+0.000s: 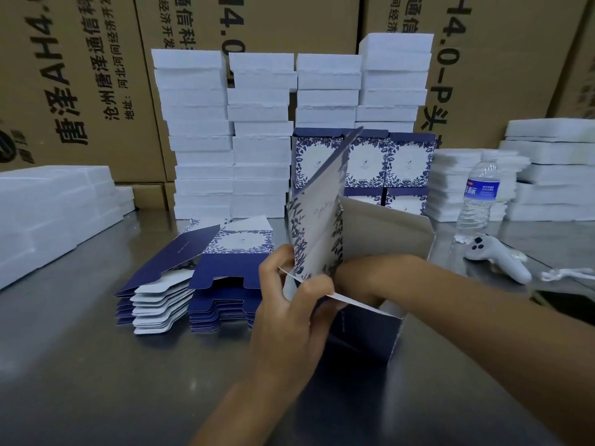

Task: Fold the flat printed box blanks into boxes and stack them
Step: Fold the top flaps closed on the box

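One half-folded box point(370, 226) stands near the front middle of the metal table point(96, 365), its printed blue-leaf panel raised upright and its grey inner wall open to the right; its dark lower part is in shadow and hard to read. The left hand point(289, 304) grips the box from the left, fingers curled and thumb pinching the white edge of a flap at the foot of the printed panel. The right hand point(349, 276) reaches in from the right and shows only at the wrist; its fingers are hidden behind the panel, so I cannot tell how they lie. Just left of the box lie two piles of flat blanks point(222, 304), the top sheets slightly lifted. Behind it, finished boxes point(367, 162) stand in rows, their lower tier partly hidden by the raised panel. Beyond and beside them rise stacks of white foam trays point(199, 123), backed by printed cartons point(80, 75) cut off at the top edge. A water bottle point(478, 201) and a white controller point(497, 257) sit to the right. Bare metal runs along the near edge and between the left foam slabs point(48, 204) and the blanks.
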Available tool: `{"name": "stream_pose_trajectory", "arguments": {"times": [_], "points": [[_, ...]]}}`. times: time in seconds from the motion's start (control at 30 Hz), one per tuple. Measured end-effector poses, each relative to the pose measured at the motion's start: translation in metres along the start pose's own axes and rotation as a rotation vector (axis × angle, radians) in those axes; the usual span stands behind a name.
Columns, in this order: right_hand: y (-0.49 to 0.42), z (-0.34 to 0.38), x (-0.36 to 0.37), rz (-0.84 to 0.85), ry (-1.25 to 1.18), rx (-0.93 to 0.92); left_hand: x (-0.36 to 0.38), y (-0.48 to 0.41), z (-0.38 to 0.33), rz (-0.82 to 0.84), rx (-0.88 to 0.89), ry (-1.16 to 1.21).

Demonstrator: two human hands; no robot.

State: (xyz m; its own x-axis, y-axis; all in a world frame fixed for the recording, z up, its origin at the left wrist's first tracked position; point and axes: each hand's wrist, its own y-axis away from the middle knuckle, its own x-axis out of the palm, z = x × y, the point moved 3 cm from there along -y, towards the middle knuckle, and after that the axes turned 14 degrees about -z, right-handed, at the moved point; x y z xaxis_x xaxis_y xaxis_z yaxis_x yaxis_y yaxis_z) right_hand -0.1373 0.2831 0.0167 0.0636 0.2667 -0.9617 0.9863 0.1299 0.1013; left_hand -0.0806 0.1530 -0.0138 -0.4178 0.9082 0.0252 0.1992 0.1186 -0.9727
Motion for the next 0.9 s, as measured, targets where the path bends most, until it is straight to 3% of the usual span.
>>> {"name": "stream_pose_trajectory", "arguments": {"times": [0.33, 0.4, 0.6, 0.77, 0.9], "points": [[0.000, -0.002, 0.002, 0.105, 0.136, -0.012, -0.001, -0.003, -0.002, -0.007, -0.066, 0.017], [0.004, 0.001, -0.009, 0.015, -0.049, -0.033, -0.002, -0.004, 0.000, -0.017, -0.110, 0.024], [0.041, -0.006, -0.062, -0.475, -0.552, -0.093, -0.004, -0.007, 0.006, -0.031, -0.186, 0.003], [0.079, -0.022, -0.055, -0.676, -1.269, -0.103, -0.005, -0.006, 0.010, -0.027, -0.278, 0.024], [0.105, -0.024, -0.027, -0.908, -1.275, -0.144, -0.006, -0.007, 0.013, -0.027, -0.376, 0.078]]}}
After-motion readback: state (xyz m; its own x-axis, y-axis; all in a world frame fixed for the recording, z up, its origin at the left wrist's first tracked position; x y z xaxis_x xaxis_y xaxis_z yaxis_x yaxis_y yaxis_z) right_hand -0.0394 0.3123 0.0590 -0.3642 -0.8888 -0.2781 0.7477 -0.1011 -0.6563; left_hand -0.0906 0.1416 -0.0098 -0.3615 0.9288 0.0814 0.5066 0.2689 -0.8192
